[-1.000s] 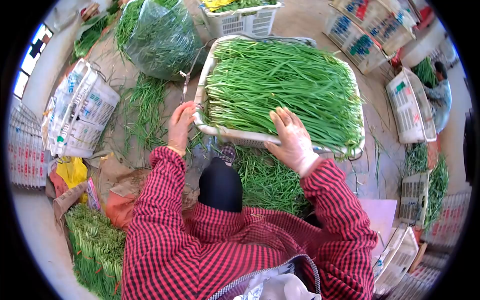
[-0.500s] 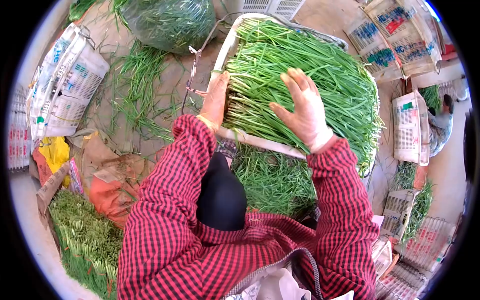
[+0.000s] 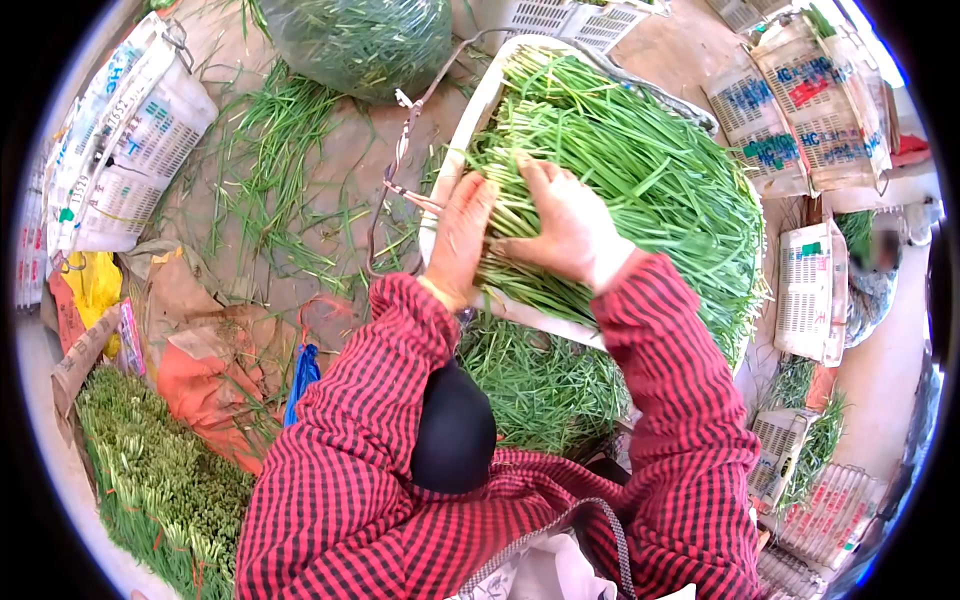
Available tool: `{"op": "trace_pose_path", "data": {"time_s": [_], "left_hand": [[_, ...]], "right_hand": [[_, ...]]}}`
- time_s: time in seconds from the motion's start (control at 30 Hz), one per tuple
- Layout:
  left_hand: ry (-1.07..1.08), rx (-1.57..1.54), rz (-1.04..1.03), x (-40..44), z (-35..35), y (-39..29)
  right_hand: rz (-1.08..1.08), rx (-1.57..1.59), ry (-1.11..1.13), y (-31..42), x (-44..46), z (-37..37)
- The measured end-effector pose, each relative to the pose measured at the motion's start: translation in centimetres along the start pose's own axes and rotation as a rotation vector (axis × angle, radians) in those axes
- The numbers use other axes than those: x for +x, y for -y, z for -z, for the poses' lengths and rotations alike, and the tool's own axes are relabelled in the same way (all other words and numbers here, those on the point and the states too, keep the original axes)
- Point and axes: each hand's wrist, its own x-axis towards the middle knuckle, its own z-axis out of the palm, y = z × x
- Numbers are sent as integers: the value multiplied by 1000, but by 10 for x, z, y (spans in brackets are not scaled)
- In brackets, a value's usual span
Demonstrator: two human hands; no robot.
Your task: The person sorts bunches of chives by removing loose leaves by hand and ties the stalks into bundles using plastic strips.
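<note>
A white plastic crate (image 3: pixel 462 140) stands in front of me, heaped with long green stalks (image 3: pixel 640 170) whose pale ends point left. My left hand (image 3: pixel 461 235) is upright against those pale ends at the crate's left side, its fingers together; whether it grips any is hidden. Over the stalks lies my right hand (image 3: pixel 567 222), beside my left, with its fingers curled around some stalks near their pale ends. A thin glove seems to cover it.
A plastic bag of greens (image 3: pixel 365 45) sits beyond the crate. White crates (image 3: pixel 150 150) stand at left, others (image 3: pixel 815 110) at right. Tied bundles (image 3: pixel 165 480) lie lower left, loose greens (image 3: pixel 540 385) near my knee. Another person (image 3: pixel 870 295) is at far right.
My left hand has moved from the crate's rim onto the stalk ends. My right hand has moved left across the stalks and its fingers have closed. The view has shifted.
</note>
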Motion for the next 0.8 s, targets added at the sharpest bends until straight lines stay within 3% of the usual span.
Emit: {"op": "trace_pose_path", "data": {"time_s": [0.07, 0.17, 0.23, 0.3, 0.37, 0.43, 0.5, 0.57, 0.63, 0.7, 0.73, 0.77, 0.8], "left_hand": [[96, -139, 12, -14, -8, -12], [113, -62, -90, -15, -10, -18], [78, -69, -10, -16, -5, -30], [48, -77, 68, -17, 6, -35], [46, -157, -1, -22, 24, -30], [92, -74, -19, -29, 44, -31], [230, 392, -150, -36, 50, -33], [301, 865, -251, -45, 40, -40], [308, 959, -292, -44, 27, -38], [307, 901, -223, -31, 19, -37], [304, 844, -148, -27, 15, -35], [212, 905, -218, -28, 13, -27], [225, 793, -152, -27, 9, -26]], "right_hand": [[23, -17, -30, -9, -6, -5], [74, -171, -171, -22, 0, -19], [-63, 27, 112, -15, 12, -8], [-70, 42, 168, -9, 10, -4], [62, 72, -18, -10, -6, -6], [25, 154, -93, -13, -24, 13], [-64, 572, -158, -28, -32, 15], [-89, 663, -176, -33, -33, 17], [-39, 464, -119, -23, -30, 24], [-14, 132, 131, -12, -25, 21], [16, -13, 75, -2, -28, 8], [46, -159, 18, 6, -31, -4], [8, -134, 86, 7, -28, -3]]}}
